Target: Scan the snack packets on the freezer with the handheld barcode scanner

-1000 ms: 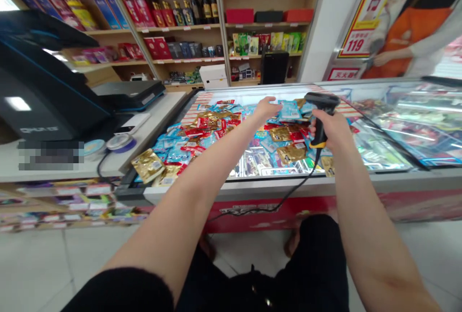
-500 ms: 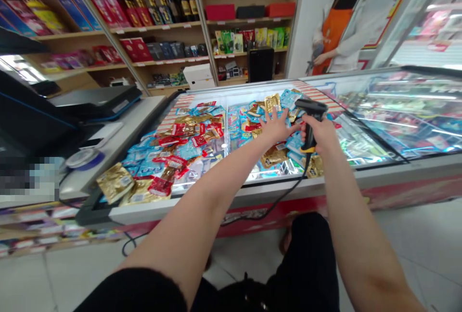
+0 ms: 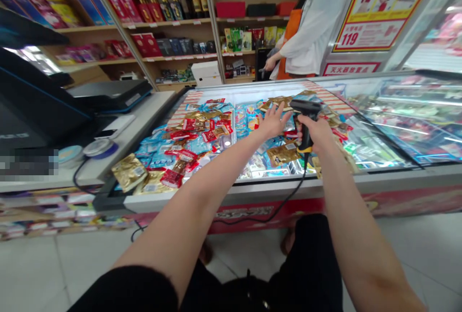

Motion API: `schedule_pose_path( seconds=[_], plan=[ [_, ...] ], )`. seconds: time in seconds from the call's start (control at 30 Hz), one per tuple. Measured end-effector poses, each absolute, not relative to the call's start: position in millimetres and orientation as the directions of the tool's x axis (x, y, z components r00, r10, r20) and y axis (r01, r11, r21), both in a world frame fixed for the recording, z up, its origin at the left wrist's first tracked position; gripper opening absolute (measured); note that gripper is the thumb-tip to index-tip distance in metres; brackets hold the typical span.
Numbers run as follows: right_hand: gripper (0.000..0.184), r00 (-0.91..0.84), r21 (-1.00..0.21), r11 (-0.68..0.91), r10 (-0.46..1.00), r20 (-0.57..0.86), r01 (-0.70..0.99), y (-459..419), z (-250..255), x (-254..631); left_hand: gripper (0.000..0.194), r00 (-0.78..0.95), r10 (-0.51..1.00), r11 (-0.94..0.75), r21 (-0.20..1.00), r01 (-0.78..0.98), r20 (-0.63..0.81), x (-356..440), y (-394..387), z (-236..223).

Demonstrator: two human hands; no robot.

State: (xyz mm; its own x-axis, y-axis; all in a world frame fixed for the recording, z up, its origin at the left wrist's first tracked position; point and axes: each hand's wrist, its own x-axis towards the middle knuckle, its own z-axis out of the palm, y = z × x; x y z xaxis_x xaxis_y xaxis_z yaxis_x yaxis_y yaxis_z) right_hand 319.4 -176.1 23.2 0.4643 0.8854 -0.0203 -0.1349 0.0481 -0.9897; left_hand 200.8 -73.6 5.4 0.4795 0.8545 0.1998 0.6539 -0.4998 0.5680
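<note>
We have the right hand clamped around the black scanner, between two and three o'clock in our view, and the left hand at its nine o'clock, fingers spread over packets whose print we find too small to read. Beyond, towards one o'clock, we read "119" on the yellow-edged poster and "灭火器放置点" on the red sign beneath it.

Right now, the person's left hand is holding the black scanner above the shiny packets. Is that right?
Not quite: the right hand holds the black scanner above the shiny packets, as the head view shows. The left hand has its fingers spread.
</note>
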Motion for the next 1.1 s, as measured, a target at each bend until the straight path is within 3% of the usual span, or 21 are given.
schedule_pose_path(
  seconds=[0.33, 0.57, 0.67, 0.77, 0.9, 1.1],
  plan=[
    [0.021, 0.238, -0.995, -0.014, 0.971, -0.036, -0.096, -165.5, 21.3, 216.4, 0.065, 0.204, 0.943, -0.292, 0.358, 0.887, 0.264, 41.7, -66.1, 20.2],
    [0.02, 0.061, -0.997, -0.069, 0.996, -0.071, -0.036, -159.7, 15.6, 149.2, 0.052, -0.103, 0.94, -0.028, 0.373, 0.927, 0.326, -93.0, -71.3, 27.1],
    [0.021, 0.01, -0.996, -0.084, 0.996, -0.085, -0.011, -159.8, 12.9, 129.2, 0.055, -0.214, 0.949, 0.099, 0.425, 0.9, 0.231, -146.3, -80.3, 28.7],
    [0.022, -0.019, -0.997, -0.078, 0.997, -0.078, 0.008, -160.7, 10.1, 114.6, 0.066, -0.218, 0.964, 0.131, 0.442, 0.888, 0.151, -191.7, -96.8, 30.9],
    [0.02, -0.026, -0.997, -0.07, 0.997, -0.071, 0.046, -162.5, 10.3, 101.1, 0.093, -0.154, 0.988, 0.137, 0.36, 0.923, 0.019, -232.7, -125.5, 34.6],
    [0.021, -0.043, -0.993, -0.069, 0.996, -0.074, 0.1, -169.4, 20.5, 87.7, 0.123, -0.152, 0.982, 0.165, 0.108, 0.98, -0.113, -247.2, -151.2, 32.5]
  ],
)
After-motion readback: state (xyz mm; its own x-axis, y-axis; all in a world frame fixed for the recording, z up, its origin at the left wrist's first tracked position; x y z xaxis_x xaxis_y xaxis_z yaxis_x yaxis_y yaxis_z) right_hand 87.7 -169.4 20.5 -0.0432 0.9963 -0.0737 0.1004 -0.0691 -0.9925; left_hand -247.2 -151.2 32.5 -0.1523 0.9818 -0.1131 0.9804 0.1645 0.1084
